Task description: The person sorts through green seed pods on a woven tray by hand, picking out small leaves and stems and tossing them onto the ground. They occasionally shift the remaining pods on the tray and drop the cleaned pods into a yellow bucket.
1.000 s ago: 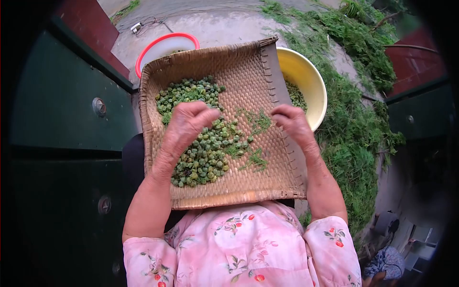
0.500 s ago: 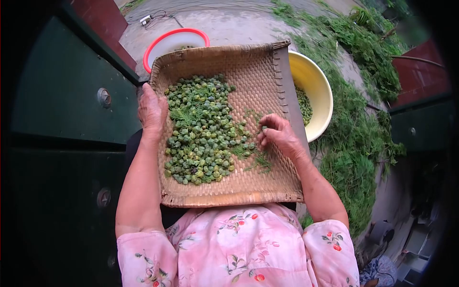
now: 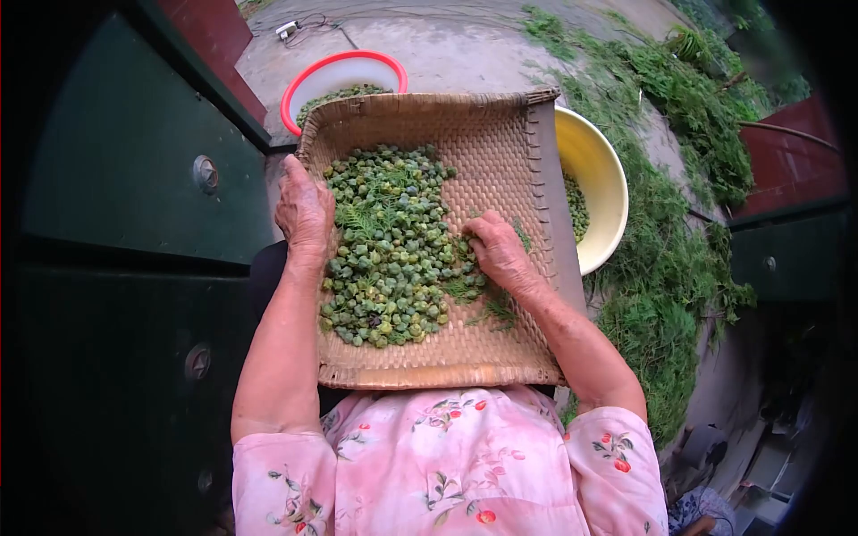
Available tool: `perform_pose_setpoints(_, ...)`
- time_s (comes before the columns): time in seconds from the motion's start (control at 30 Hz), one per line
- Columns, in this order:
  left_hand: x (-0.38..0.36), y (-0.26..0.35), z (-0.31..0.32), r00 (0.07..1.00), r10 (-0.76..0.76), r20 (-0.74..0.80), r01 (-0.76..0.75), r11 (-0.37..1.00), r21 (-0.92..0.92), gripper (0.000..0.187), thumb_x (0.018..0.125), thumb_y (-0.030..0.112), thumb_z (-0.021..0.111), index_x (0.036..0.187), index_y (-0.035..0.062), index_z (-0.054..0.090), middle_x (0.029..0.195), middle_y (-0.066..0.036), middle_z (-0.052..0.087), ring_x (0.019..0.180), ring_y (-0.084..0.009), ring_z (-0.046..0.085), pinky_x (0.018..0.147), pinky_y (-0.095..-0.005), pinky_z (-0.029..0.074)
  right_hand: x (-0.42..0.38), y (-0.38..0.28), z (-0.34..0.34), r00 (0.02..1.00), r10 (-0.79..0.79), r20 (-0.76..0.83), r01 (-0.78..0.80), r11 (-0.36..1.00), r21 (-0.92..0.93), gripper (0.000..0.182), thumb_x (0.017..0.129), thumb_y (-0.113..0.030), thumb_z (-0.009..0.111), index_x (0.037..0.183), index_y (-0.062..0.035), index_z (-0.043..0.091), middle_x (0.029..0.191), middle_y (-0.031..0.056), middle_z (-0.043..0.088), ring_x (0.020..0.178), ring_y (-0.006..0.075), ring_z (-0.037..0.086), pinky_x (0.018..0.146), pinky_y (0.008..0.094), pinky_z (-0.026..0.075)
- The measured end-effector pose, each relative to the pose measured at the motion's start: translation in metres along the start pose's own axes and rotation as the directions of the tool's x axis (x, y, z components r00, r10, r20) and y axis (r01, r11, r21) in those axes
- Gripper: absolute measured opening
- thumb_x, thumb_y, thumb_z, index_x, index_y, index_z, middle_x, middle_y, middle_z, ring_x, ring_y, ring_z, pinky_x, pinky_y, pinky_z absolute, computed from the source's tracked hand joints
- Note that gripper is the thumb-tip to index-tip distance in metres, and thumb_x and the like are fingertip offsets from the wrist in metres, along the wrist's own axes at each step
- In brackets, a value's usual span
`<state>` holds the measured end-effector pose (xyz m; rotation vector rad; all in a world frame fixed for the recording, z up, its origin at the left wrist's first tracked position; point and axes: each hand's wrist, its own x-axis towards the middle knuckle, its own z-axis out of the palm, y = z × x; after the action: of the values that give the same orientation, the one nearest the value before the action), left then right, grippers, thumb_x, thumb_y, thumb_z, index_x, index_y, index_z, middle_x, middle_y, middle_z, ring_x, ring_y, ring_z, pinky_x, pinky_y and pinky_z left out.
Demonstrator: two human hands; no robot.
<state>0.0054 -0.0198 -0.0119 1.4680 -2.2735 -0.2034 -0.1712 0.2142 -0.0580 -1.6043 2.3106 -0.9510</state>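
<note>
A shallow woven winnowing basket point(image 3: 500, 344) rests across my lap, with a heap of small green seed cones point(image 3: 384, 259) on its left half. Feathery green sprigs point(image 3: 371, 219) lie on top of the heap, and smaller bits are strewn to its right. My left hand point(image 3: 306, 207) is closed around the basket's left rim. At the heap's right edge, my right hand point(image 3: 500, 253) has its fingers bent and pinched together among cones and leaf scraps; what is between the fingertips is hidden.
Beyond the basket stands a white basin with a red rim point(image 3: 402, 76), holding green cones. A yellow basin point(image 3: 608, 192) with more cones is partly under the basket's right side. Cut green branches point(image 3: 652, 313) cover the ground at right; a dark green door point(image 3: 125, 170) is at left.
My right hand has moved left to the edge of the heap, its fingertips now lower among the cones. The left hand keeps its hold on the rim. The whole view has shifted slightly.
</note>
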Motion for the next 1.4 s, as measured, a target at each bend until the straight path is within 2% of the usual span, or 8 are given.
perform_pose_setpoints(0.07, 0.000, -0.001, 0.002, 1.000, 0.007, -0.019, -0.007, 1.000, 0.004, 0.045, 0.083, 0.021, 0.055, 0.121, 0.0023, 0.039, 0.095, -0.021, 0.061, 0.084, -0.0413, 0.062, 0.070, -0.0494, 0.049, -0.002, 0.007, -0.003, 0.978, 0.208, 0.013, -0.200, 0.922, 0.332, 0.024, 0.078, 0.001, 0.062, 0.101, -0.0012, 0.058, 0.089, 0.0121, 0.059, 0.078, 0.0266, 0.060, 0.066, 0.0347, 0.049)
perform_pose_setpoints(0.13, -0.001, -0.001, 0.003, 0.999, 0.023, -0.041, -0.022, 1.000, 0.005, 0.045, 0.084, 0.021, 0.054, 0.121, 0.0025, 0.039, 0.094, -0.021, 0.060, 0.083, -0.0412, 0.062, 0.069, -0.0495, 0.049, -0.002, -0.005, -0.022, 0.769, 0.545, 0.334, -0.573, 0.355, 0.739, 0.022, 0.079, 0.001, 0.061, 0.100, 0.0005, 0.057, 0.089, 0.0107, 0.059, 0.070, 0.0193, 0.060, 0.057, 0.0295, 0.049)
perform_pose_setpoints(0.23, -0.003, -0.002, 0.005, 0.997, 0.038, -0.068, -0.037, 0.999, 0.017, 0.046, 0.084, 0.021, 0.054, 0.123, 0.0026, 0.038, 0.094, -0.021, 0.059, 0.081, -0.0413, 0.061, 0.067, -0.0497, 0.049, -0.007, -0.003, -0.029, 0.779, 0.479, 0.405, -0.482, 0.044, 0.875, 0.021, 0.080, -0.002, 0.064, 0.100, 0.0011, 0.057, 0.083, 0.0072, 0.059, 0.064, 0.0100, 0.057, 0.050, 0.0205, 0.044)
perform_pose_setpoints(0.4, -0.001, 0.008, -0.008, 0.995, -0.074, 0.071, 0.074, 0.997, 0.004, 0.057, 0.083, 0.021, 0.057, 0.133, 0.0025, 0.036, 0.106, -0.024, 0.060, 0.094, -0.0427, 0.060, 0.081, -0.0495, 0.048, -0.007, -0.015, -0.006, 0.961, 0.269, 0.056, -0.275, 0.932, 0.237, 0.013, 0.080, -0.011, 0.068, 0.089, -0.0012, 0.064, 0.079, 0.0110, 0.062, 0.074, 0.0263, 0.062, 0.069, 0.0357, 0.050)
perform_pose_setpoints(0.63, 0.001, 0.004, 0.000, 1.000, -0.018, 0.011, 0.018, 1.000, -0.003, 0.051, 0.084, 0.019, 0.055, 0.128, 0.0000, 0.038, 0.101, -0.025, 0.059, 0.086, -0.0426, 0.061, 0.074, -0.0494, 0.048, -0.008, -0.010, 0.009, 0.968, 0.249, -0.011, -0.249, 0.967, 0.048, 0.020, 0.076, -0.012, 0.070, 0.090, 0.0001, 0.063, 0.082, 0.0160, 0.063, 0.079, 0.0324, 0.062, 0.074, 0.0415, 0.049)
perform_pose_setpoints(0.73, 0.000, 0.002, -0.002, 1.000, -0.007, 0.019, 0.007, 1.000, -0.013, 0.053, 0.084, 0.017, 0.056, 0.130, -0.0008, 0.038, 0.104, -0.026, 0.059, 0.090, -0.0431, 0.060, 0.076, -0.0491, 0.048, -0.005, -0.008, -0.004, 0.946, 0.317, 0.072, -0.325, 0.905, 0.276, 0.017, 0.080, -0.012, 0.068, 0.091, -0.0001, 0.062, 0.077, 0.0105, 0.062, 0.070, 0.0234, 0.062, 0.063, 0.0357, 0.050)
perform_pose_setpoints(0.97, 0.003, -0.007, 0.002, 0.998, 0.004, 0.058, -0.001, 0.999, -0.050, 0.055, 0.083, 0.014, 0.058, 0.132, -0.0010, 0.037, 0.108, -0.027, 0.058, 0.095, -0.0444, 0.058, 0.080, -0.0495, 0.047, -0.009, 0.003, -0.032, 0.703, 0.470, 0.534, -0.537, -0.141, 0.832, 0.017, 0.089, -0.006, 0.058, 0.104, 0.0007, 0.055, 0.085, 0.0066, 0.060, 0.071, 0.0163, 0.063, 0.055, 0.0246, 0.053)
perform_pose_setpoints(1.4, 0.000, -0.013, 0.001, 0.989, -0.021, 0.149, 0.039, 0.992, -0.118, 0.057, 0.082, 0.006, 0.051, 0.136, 0.0028, 0.035, 0.112, -0.026, 0.057, 0.100, -0.0437, 0.056, 0.084, -0.0495, 0.044, -0.014, 0.028, -0.066, 0.729, 0.626, 0.276, -0.158, -0.239, 0.958, 0.019, 0.088, -0.002, 0.055, 0.107, 0.0008, 0.053, 0.090, 0.0106, 0.060, 0.077, 0.0197, 0.062, 0.063, 0.0290, 0.054)
